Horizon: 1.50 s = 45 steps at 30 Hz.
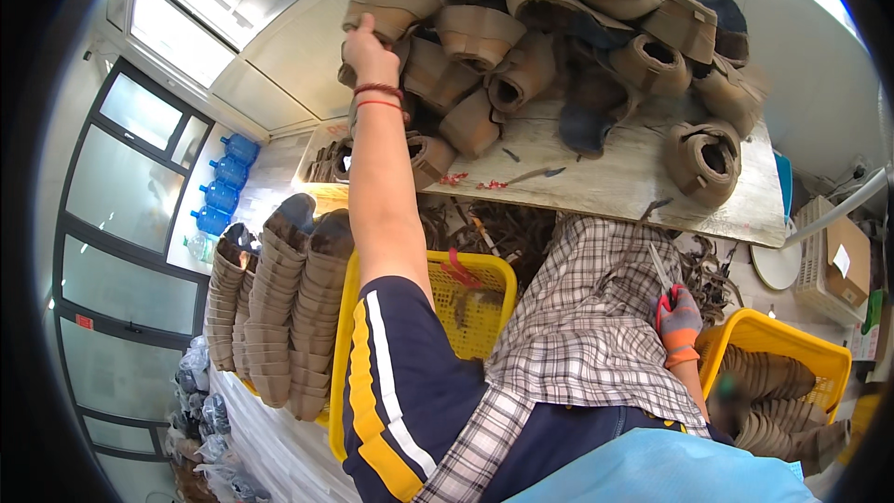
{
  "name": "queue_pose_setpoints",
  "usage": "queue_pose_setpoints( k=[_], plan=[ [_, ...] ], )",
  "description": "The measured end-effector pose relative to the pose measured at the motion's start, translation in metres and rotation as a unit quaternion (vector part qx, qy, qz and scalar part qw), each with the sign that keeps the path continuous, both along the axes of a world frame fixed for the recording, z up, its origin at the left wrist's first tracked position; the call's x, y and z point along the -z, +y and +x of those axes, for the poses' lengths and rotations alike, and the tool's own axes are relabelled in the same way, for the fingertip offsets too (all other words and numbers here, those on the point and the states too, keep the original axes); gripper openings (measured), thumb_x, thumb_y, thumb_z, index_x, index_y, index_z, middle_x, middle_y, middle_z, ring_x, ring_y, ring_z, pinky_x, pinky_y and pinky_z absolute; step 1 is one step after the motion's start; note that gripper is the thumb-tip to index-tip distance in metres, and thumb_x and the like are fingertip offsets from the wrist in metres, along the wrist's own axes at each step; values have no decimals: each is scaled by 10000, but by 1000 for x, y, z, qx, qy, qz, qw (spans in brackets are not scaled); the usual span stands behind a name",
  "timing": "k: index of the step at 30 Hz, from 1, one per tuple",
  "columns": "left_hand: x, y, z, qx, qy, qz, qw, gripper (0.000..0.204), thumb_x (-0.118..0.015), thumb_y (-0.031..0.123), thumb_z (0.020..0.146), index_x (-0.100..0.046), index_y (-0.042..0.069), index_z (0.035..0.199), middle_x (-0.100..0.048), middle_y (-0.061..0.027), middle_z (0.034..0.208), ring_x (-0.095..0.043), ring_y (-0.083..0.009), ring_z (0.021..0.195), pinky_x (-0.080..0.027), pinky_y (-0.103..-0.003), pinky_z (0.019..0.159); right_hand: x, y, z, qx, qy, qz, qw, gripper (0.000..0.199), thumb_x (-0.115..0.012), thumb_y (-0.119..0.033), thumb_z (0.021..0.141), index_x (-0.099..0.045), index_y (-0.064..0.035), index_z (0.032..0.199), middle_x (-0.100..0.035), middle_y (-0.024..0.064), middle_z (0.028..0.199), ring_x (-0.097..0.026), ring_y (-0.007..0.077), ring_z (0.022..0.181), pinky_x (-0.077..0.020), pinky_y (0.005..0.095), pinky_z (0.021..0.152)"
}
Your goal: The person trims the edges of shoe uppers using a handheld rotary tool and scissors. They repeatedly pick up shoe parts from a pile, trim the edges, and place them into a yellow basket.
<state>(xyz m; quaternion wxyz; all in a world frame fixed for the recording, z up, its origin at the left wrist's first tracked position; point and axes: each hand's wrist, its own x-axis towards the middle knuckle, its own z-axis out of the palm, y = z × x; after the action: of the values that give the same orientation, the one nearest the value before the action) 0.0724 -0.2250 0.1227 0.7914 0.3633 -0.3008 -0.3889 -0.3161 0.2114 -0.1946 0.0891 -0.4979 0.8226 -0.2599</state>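
Note:
At the far left of the pile, my bare left hand (370,58) is closed on a brown shoe upper (391,2), its arm stretched out over the table edge. Red cords circle that wrist. Low over my checked apron (582,317), my right hand (680,324), in a grey and orange glove, grips scissors (660,265) whose blades point up and away. Many more brown uppers (480,33) with dark linings lie heaped on the worn table (643,168). One upper (703,163) sits apart near the table's right end.
Stacks of nested uppers (279,307) stand at left, beside a yellow basket (498,270). Another yellow basket (782,326) at right holds more uppers. Dark scraps (712,270) hang below the table. A cardboard box (843,256) and blue water jugs (222,196) are farther off.

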Motion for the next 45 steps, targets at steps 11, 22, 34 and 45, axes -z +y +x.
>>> queue_pose_setpoints(
  k=[11,22,34,45],
  plan=[
    [100,200,35,473,127,103,866,416,-435,289,970,-425,87,1333,-456,-129,1378,-383,-337,1298,-266,-577,1057,-71,25,-39,-23,-88,-154,984,416,-730,-166,771,-562,-14,1120,-612,138,949,-592,242,820,-486,323,748],
    [310,278,-11,608,158,354,693,361,-538,253,937,-525,55,1238,-562,-161,1239,-499,-311,1191,-359,-513,1014,-91,-52,19,-297,134,15,945,313,-714,-279,742,-620,-109,987,-641,75,906,-616,262,868,-494,366,780],
    [313,300,-5,598,152,316,721,407,-524,157,942,-430,9,1308,-502,-215,1289,-504,-300,1187,-389,-450,1023,-80,-61,23,-340,181,67,921,321,-726,-284,726,-615,-127,983,-632,76,906,-611,243,864,-482,353,773],
    [304,301,-12,589,141,324,727,411,-540,137,933,-439,-8,1305,-515,-228,1277,-492,-312,1206,-378,-435,1040,-85,-89,64,-429,222,161,861,272,-695,-292,766,-646,-137,984,-647,53,875,-636,198,830,-509,324,688]
  ],
)
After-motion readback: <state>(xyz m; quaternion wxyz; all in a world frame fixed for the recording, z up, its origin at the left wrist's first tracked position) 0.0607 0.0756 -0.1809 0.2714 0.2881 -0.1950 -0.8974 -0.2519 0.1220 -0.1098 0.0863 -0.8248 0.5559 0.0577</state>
